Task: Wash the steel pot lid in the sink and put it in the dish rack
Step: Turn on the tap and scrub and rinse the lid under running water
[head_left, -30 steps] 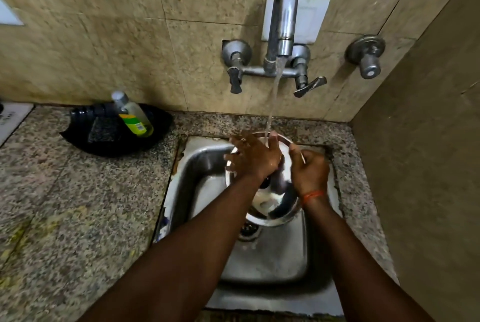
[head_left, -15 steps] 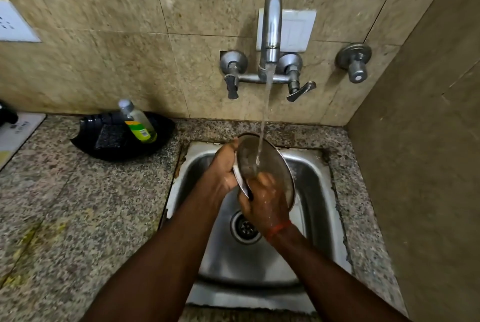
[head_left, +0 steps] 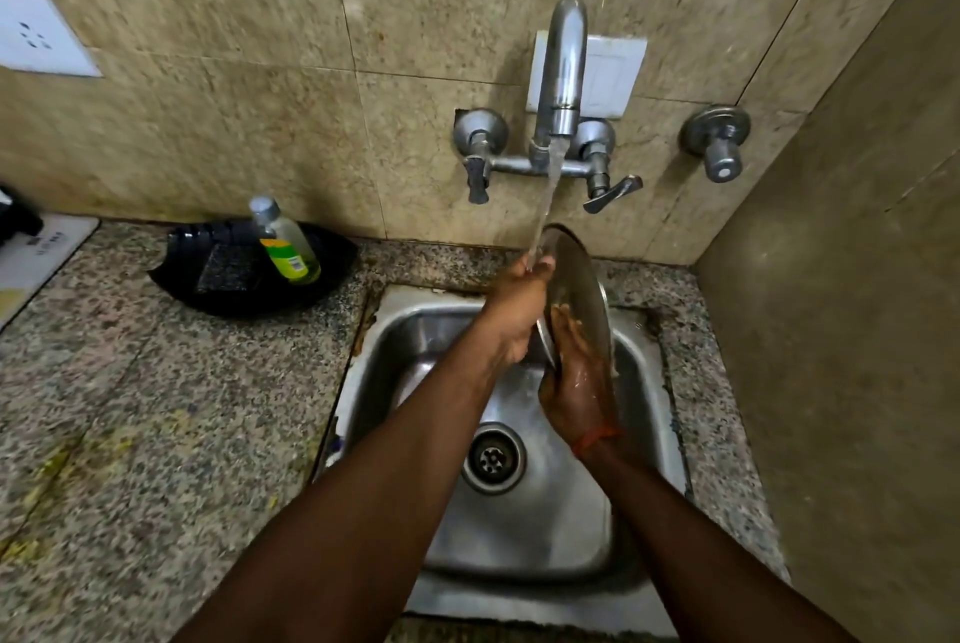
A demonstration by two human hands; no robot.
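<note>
The steel pot lid [head_left: 584,279] stands almost edge-on over the steel sink [head_left: 550,528], its shiny face turned to the right. My left hand [head_left: 511,317] grips it from the left, fingertips hooked over the top rim. Water from the tap [head_left: 563,71] falls onto those fingertips and the rim. My right hand [head_left: 576,388], wet, lies against the lower part of the lid's face with its fingers stretched upward along it. The lid's handle is hidden.
A black tray [head_left: 218,294] with a scrub pad and a dish soap bottle [head_left: 288,247] sits on the granite counter [head_left: 156,434] left of the sink. A wall [head_left: 841,356] closes off the right side. The drain [head_left: 493,458] lies below my hands.
The lid went from lying face-up under my hands to standing on edge. My left hand slid up to its top rim, and my right hand's fingers now stretch along its face.
</note>
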